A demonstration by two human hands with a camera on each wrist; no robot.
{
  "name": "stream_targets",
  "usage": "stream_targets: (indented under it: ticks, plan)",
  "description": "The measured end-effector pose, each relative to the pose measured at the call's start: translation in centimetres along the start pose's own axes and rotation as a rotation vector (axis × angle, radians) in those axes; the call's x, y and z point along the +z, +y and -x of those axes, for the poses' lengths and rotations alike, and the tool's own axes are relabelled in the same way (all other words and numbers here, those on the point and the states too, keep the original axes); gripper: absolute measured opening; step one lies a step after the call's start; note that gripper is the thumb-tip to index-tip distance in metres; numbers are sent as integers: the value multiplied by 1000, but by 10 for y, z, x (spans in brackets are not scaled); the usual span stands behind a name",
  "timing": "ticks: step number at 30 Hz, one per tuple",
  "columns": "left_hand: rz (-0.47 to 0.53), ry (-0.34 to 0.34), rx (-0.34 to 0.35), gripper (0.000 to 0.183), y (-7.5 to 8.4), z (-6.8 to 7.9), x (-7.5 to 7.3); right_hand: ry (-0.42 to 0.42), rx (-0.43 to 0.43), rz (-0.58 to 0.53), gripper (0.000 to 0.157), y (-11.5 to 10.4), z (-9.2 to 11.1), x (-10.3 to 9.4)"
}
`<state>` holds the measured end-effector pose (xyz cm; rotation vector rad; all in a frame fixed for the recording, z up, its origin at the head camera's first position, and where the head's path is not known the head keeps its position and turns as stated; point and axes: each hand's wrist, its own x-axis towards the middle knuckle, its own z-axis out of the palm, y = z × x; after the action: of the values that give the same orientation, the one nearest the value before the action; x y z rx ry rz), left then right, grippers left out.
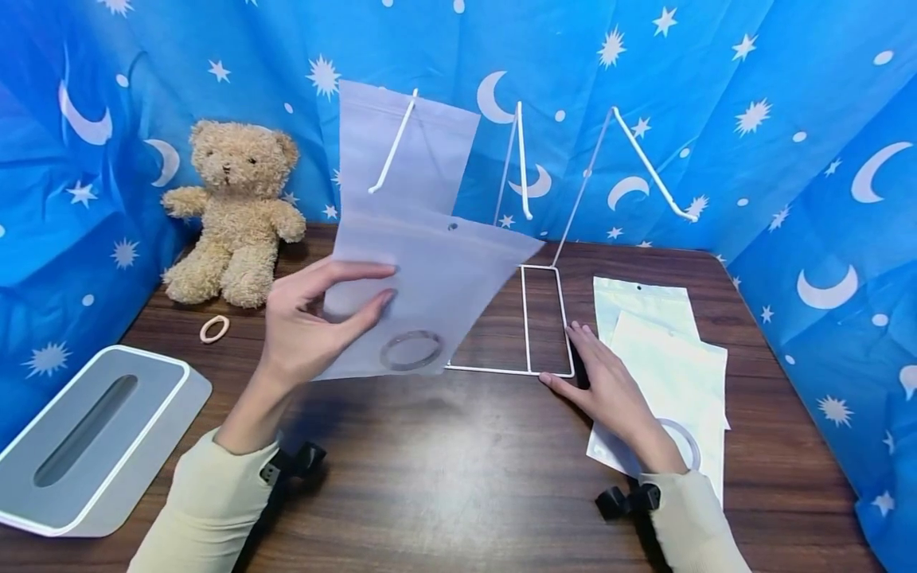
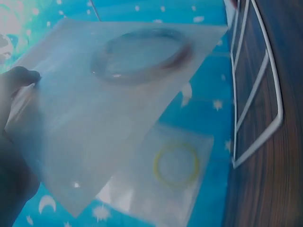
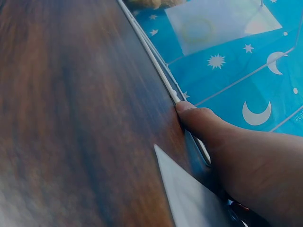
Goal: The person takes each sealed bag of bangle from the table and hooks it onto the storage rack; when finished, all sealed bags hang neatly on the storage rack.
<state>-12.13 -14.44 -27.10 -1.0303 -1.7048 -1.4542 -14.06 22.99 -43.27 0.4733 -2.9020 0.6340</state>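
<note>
My left hand (image 1: 308, 318) grips a frosted zip bag (image 1: 430, 270) by its left side, thumb in front. A dark ring, like a bangle (image 1: 411, 350), lies at the bottom of this bag. The bag has a small hole near its top edge and is held tilted before the white wire rack (image 1: 526, 318). A second frosted bag (image 1: 401, 143) hangs on the rack's left hook (image 1: 394, 151); a yellow ring (image 2: 156, 165) shows inside it. My right hand (image 1: 609, 382) rests at the right front corner of the rack's base, thumb on the front bar, fingers along the side.
Right of the rack lie overlapping whitish bags (image 1: 673, 366), with a pale ring (image 1: 688, 442) partly under my right wrist. At left are a teddy bear (image 1: 239, 199), a small beige ring (image 1: 215, 328) and a grey-white tissue box (image 1: 107, 446). A blue star-patterned curtain (image 1: 559, 48) encloses the table.
</note>
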Motion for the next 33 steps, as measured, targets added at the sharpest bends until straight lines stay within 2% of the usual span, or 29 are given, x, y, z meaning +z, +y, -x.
stream_targets:
  ticks: [6, 9, 12, 20, 27, 33]
  plan:
    - [207, -16, -74, 27, 0, -2, 31, -12, 6, -9, 94, 2, 2, -1]
    - [242, -23, -112, 29, -2, -3, 46, -11, 8, -14, 94, 2, 3, 0]
    - [231, -24, -134, 29, -7, -6, 56, -11, 9, -17, 95, 1, 3, 0]
    - [205, 24, -158, 29, -21, -7, 59, 2, -13, 10, 93, 0, -1, -1]
    - [237, 7, -165, 32, -30, -9, 62, 12, -10, 11, 92, 0, 2, -3]
    - [237, 29, -182, 27, -44, -16, 70, 13, -14, 9, 91, 0, 3, -3]
